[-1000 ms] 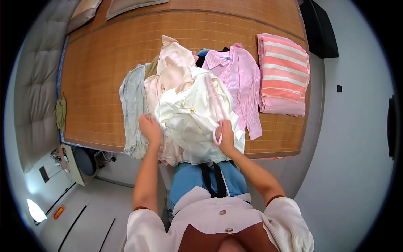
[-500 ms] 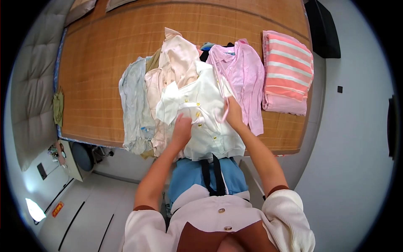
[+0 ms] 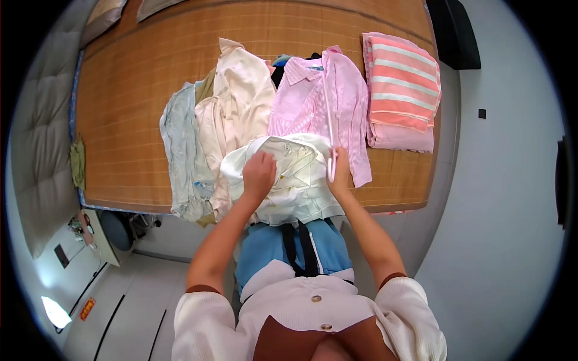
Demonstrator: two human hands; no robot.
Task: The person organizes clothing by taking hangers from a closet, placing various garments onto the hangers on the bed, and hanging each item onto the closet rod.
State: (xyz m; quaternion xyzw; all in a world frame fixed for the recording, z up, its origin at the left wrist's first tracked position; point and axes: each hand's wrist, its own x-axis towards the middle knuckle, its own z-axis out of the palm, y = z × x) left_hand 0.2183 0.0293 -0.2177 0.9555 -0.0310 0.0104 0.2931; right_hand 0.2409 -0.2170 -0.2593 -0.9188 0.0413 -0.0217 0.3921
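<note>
A white garment (image 3: 301, 201) lies bunched at the near edge of the bed, its collar opening turned toward me. My left hand (image 3: 260, 174) is closed on the garment's left side at the opening. On the right, my right hand (image 3: 340, 171) grips a pale pink hanger (image 3: 329, 114), which stands up in front of the pink striped shirt (image 3: 298, 99). The fingers of that hand are partly hidden beside the white cloth. To the left lie a cream-pink shirt (image 3: 241, 90) and a pale grey-blue garment (image 3: 183, 150).
A folded pile with a coral and white striped piece (image 3: 403, 84) lies on the right of the bed mat (image 3: 132, 120). An olive cloth (image 3: 78, 162) hangs at the left edge. A black case (image 3: 454, 33) stands beyond the right side.
The white garment's top has been folded down toward me, uncovering more of the pink shirt. The hanger now points away from me in my right hand. My left hand has closed on the cloth.
</note>
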